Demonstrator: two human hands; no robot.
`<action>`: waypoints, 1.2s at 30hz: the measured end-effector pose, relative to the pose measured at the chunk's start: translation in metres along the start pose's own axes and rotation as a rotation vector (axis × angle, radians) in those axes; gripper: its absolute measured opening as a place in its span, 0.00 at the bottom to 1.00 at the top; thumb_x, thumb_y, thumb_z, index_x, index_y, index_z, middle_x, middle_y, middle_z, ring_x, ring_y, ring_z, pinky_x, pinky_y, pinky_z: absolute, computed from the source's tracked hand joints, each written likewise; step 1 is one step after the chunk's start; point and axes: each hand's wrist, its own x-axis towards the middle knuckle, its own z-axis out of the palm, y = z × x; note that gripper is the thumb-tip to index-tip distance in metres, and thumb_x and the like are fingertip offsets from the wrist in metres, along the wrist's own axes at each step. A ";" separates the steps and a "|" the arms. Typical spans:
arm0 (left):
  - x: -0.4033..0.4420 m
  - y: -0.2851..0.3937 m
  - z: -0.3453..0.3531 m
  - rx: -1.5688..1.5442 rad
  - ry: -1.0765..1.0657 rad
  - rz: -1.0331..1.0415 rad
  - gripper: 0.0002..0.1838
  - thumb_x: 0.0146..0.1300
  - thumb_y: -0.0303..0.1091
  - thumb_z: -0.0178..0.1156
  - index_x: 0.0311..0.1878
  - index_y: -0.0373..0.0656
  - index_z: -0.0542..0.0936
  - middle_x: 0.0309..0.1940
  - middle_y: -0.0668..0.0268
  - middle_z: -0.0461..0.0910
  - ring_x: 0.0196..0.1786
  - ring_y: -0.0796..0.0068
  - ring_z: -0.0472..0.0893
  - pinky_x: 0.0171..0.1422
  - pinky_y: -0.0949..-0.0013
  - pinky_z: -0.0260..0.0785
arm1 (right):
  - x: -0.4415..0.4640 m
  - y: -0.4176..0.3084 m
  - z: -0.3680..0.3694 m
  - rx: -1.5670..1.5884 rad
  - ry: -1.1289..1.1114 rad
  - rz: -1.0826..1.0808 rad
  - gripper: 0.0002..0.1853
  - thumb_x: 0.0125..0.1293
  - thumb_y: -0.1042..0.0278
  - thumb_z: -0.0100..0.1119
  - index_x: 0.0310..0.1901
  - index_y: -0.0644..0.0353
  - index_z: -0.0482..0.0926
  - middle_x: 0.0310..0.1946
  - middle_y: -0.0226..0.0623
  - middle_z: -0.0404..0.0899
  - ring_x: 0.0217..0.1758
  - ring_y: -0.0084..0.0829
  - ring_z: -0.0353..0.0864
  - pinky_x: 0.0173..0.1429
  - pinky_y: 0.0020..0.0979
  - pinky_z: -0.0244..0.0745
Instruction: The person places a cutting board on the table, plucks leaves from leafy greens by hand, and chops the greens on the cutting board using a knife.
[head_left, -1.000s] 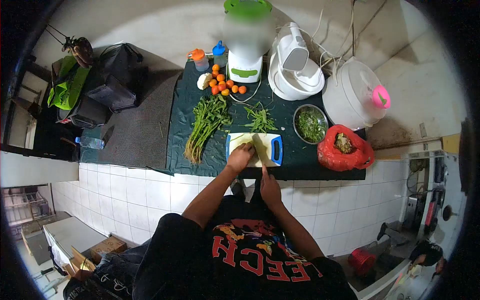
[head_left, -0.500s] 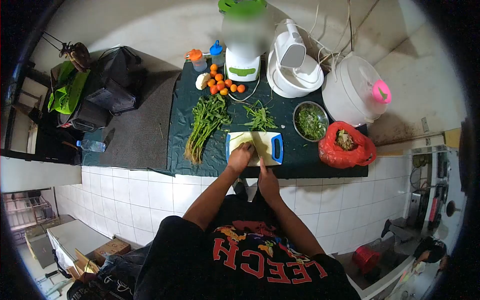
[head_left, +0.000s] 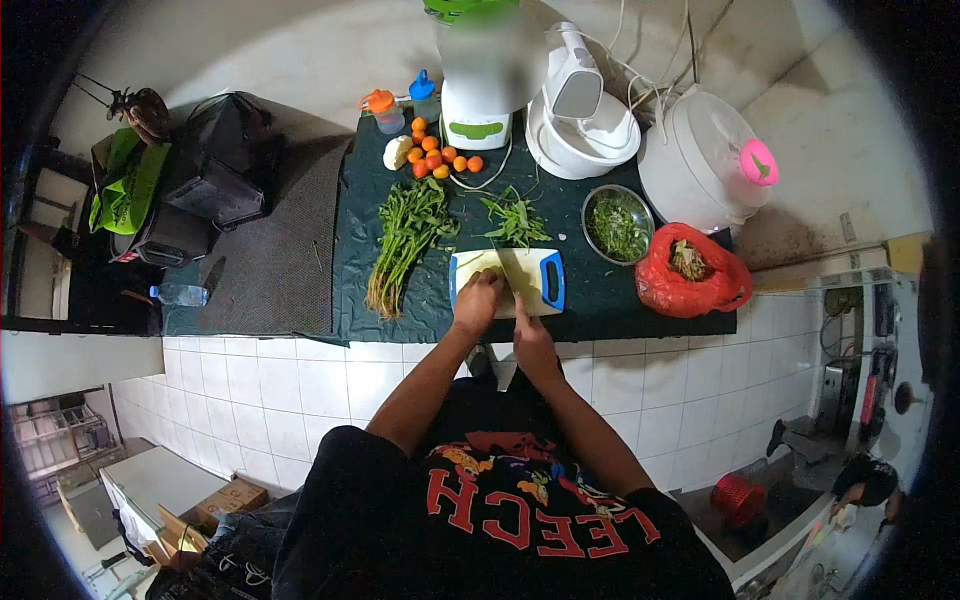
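Observation:
On a white cutting board (head_left: 535, 262) with blue ends, my left hand (head_left: 478, 302) is closed, its fingers bunched over thin green stems (head_left: 488, 265) that are mostly hidden. My right hand (head_left: 532, 340) grips a knife (head_left: 507, 280) at the board's near edge, its index finger stretched toward the blade. The blade points away from me, just right of my left fingers. Beyond the board lies a small pile of picked green leaves (head_left: 515, 220). To the left rests a bundle of leafy greens (head_left: 410, 240) with roots on.
A metal bowl (head_left: 617, 225) of cut greens and a red plastic bag (head_left: 690, 285) stand to the right. Behind are orange tomatoes (head_left: 432, 160), a cauliflower piece (head_left: 398, 152), a blender (head_left: 476, 120), a white mixer (head_left: 577, 90) and a large white container (head_left: 695, 160).
The view has shifted slightly, so the table's things sit a little higher in the frame. Both hands stay at the board, and the knife remains beside my left fingers.

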 end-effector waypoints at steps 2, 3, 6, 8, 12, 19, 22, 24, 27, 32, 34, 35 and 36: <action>-0.003 0.002 -0.002 -0.016 -0.018 -0.031 0.16 0.56 0.27 0.59 0.49 0.45 0.85 0.50 0.61 0.82 0.52 0.57 0.82 0.56 0.59 0.79 | 0.006 0.003 0.006 -0.082 0.127 -0.168 0.39 0.69 0.76 0.55 0.81 0.55 0.54 0.31 0.53 0.77 0.30 0.52 0.81 0.35 0.48 0.80; -0.002 0.000 0.000 -0.026 -0.012 -0.043 0.16 0.58 0.28 0.59 0.49 0.44 0.85 0.49 0.59 0.83 0.53 0.56 0.82 0.56 0.58 0.79 | 0.003 0.002 0.006 -0.082 0.126 -0.165 0.39 0.69 0.76 0.55 0.81 0.55 0.54 0.31 0.53 0.77 0.30 0.52 0.81 0.35 0.48 0.80; -0.002 -0.005 0.003 -0.049 -0.001 -0.037 0.15 0.60 0.28 0.58 0.50 0.43 0.85 0.49 0.58 0.83 0.54 0.53 0.82 0.57 0.56 0.78 | -0.006 -0.002 0.005 -0.021 0.182 -0.225 0.40 0.67 0.77 0.55 0.81 0.56 0.55 0.31 0.51 0.76 0.29 0.50 0.81 0.34 0.46 0.80; -0.003 -0.006 0.004 -0.064 0.003 -0.024 0.15 0.59 0.28 0.59 0.50 0.43 0.85 0.50 0.58 0.83 0.54 0.53 0.82 0.57 0.57 0.78 | -0.022 -0.004 0.005 -0.124 0.041 -0.092 0.40 0.67 0.77 0.55 0.81 0.56 0.55 0.31 0.52 0.77 0.30 0.50 0.81 0.34 0.45 0.80; -0.001 -0.008 0.004 -0.063 -0.004 0.006 0.15 0.59 0.28 0.59 0.50 0.43 0.85 0.49 0.56 0.83 0.54 0.52 0.83 0.58 0.57 0.78 | -0.010 -0.005 0.011 -0.115 0.053 -0.099 0.40 0.67 0.77 0.55 0.81 0.56 0.54 0.33 0.53 0.78 0.31 0.50 0.82 0.35 0.44 0.81; 0.013 0.002 0.003 -0.052 -0.048 -0.089 0.11 0.64 0.31 0.58 0.47 0.43 0.85 0.46 0.58 0.82 0.53 0.55 0.82 0.54 0.56 0.81 | 0.003 -0.001 -0.003 -0.214 0.081 -0.130 0.39 0.68 0.77 0.54 0.81 0.56 0.55 0.35 0.55 0.78 0.30 0.50 0.82 0.35 0.44 0.81; 0.012 -0.003 0.011 -0.088 0.037 -0.048 0.11 0.64 0.31 0.60 0.47 0.42 0.85 0.45 0.58 0.82 0.51 0.54 0.83 0.53 0.56 0.81 | -0.010 0.007 -0.004 -0.229 0.125 -0.193 0.35 0.68 0.78 0.54 0.78 0.60 0.61 0.34 0.54 0.78 0.30 0.50 0.81 0.36 0.44 0.79; 0.012 0.004 0.004 -0.094 0.013 -0.115 0.11 0.64 0.30 0.60 0.47 0.43 0.85 0.46 0.58 0.82 0.51 0.54 0.83 0.53 0.56 0.81 | -0.012 0.009 -0.001 -0.181 0.102 -0.166 0.32 0.67 0.80 0.55 0.75 0.65 0.66 0.32 0.53 0.77 0.29 0.49 0.80 0.36 0.43 0.78; 0.013 0.004 0.003 -0.127 0.010 -0.200 0.11 0.63 0.30 0.61 0.47 0.43 0.86 0.46 0.57 0.83 0.50 0.53 0.84 0.53 0.56 0.80 | 0.001 0.007 0.001 -0.113 0.202 -0.231 0.33 0.67 0.80 0.55 0.75 0.65 0.66 0.29 0.49 0.75 0.27 0.44 0.78 0.34 0.40 0.77; 0.013 0.001 0.008 -0.253 0.065 -0.245 0.12 0.62 0.31 0.61 0.47 0.44 0.87 0.45 0.55 0.83 0.50 0.52 0.84 0.52 0.54 0.79 | 0.020 0.004 -0.003 -0.185 0.016 -0.100 0.37 0.69 0.76 0.53 0.80 0.58 0.57 0.34 0.56 0.78 0.31 0.54 0.82 0.37 0.45 0.80; 0.011 0.000 0.009 -0.269 0.112 -0.223 0.11 0.62 0.30 0.61 0.47 0.43 0.86 0.44 0.55 0.84 0.49 0.51 0.84 0.51 0.54 0.79 | 0.011 -0.004 -0.012 -0.235 0.099 -0.165 0.35 0.68 0.78 0.54 0.77 0.62 0.61 0.29 0.50 0.75 0.28 0.48 0.79 0.34 0.42 0.78; 0.011 0.000 0.007 -0.271 0.113 -0.222 0.11 0.62 0.30 0.61 0.47 0.43 0.86 0.44 0.55 0.84 0.49 0.51 0.84 0.51 0.54 0.79 | 0.006 -0.006 -0.016 -0.287 0.178 -0.232 0.32 0.67 0.80 0.55 0.75 0.65 0.66 0.25 0.45 0.72 0.25 0.42 0.76 0.32 0.39 0.75; 0.011 0.001 0.005 -0.219 0.085 -0.195 0.11 0.62 0.29 0.61 0.46 0.43 0.86 0.45 0.55 0.83 0.49 0.51 0.84 0.52 0.54 0.79 | 0.003 -0.003 -0.012 -0.290 0.178 -0.233 0.32 0.67 0.80 0.55 0.75 0.65 0.66 0.25 0.45 0.72 0.25 0.42 0.76 0.32 0.39 0.75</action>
